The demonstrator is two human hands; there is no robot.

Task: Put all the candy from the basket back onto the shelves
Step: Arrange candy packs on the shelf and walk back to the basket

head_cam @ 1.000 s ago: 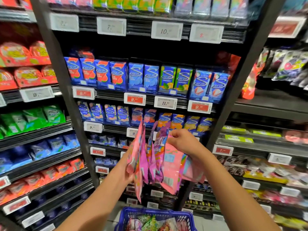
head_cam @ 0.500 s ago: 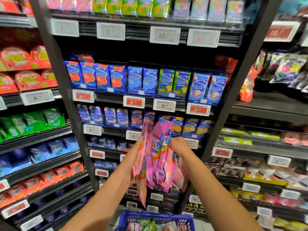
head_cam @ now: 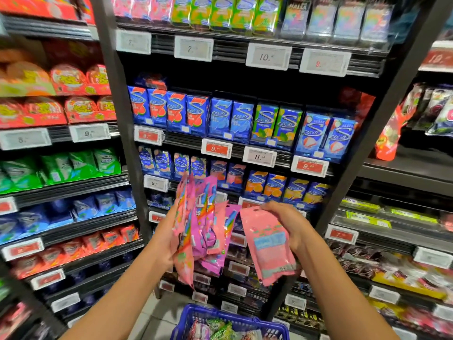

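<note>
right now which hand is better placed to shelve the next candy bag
Probably the right hand. It holds one light pink candy bag on its own, already apart from the rest. The left hand grips a fanned bunch of pink and magenta candy bags, so it cannot easily place just one.

The white price tag reading 11 [head_cam: 259,156] sits on a shelf edge, and right above it stand yellow-and-blue gum boxes [head_cam: 276,126]. To its left and right on the same edge are red price tags [head_cam: 216,148], and orange-and-blue boxes [head_cam: 266,186] stand just below it. Far to its left lie green packets [head_cam: 73,165] with red tubs [head_cam: 81,79] above them, and high above it hangs a white tag reading 10 [head_cam: 268,56].
</note>
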